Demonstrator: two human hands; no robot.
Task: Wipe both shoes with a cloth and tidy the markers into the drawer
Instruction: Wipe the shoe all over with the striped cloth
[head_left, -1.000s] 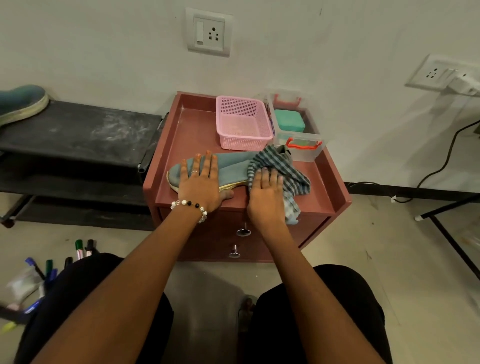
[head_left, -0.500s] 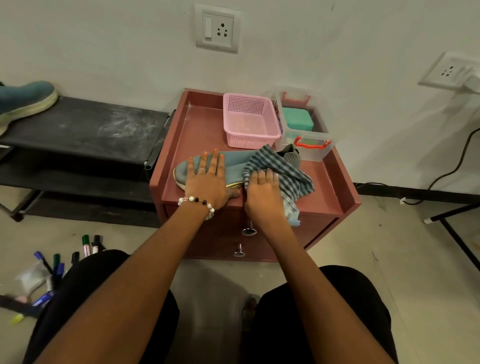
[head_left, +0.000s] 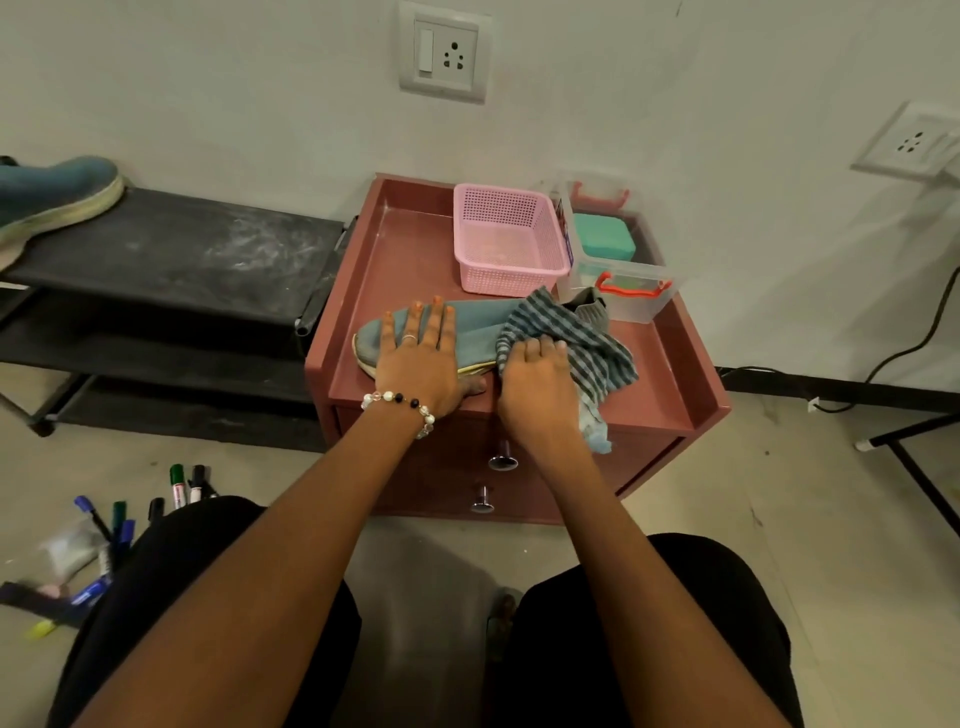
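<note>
A blue shoe (head_left: 475, 332) lies on its side on top of the reddish drawer cabinet (head_left: 405, 260). My left hand (head_left: 423, 358) presses flat on the shoe's toe half, fingers straight. My right hand (head_left: 537, 387) grips a striped cloth (head_left: 576, 338) bunched over the shoe's heel half. A second blue shoe (head_left: 49, 195) rests on the black rack at the far left. Several markers (head_left: 179, 486) lie on the floor at the lower left, partly hidden by my knee. The cabinet's two drawers, with metal knobs (head_left: 503, 460), are closed.
A pink mesh basket (head_left: 506, 239) and a clear box with red handles (head_left: 623, 275) stand at the back of the cabinet top. The black shoe rack (head_left: 171, 254) sits left of the cabinet. A cable and a black metal frame (head_left: 904, 447) are at the right.
My right hand has slid the cloth leftward along the shoe and its fingers have curled into the fabric. The left hand stays pressed on the shoe.
</note>
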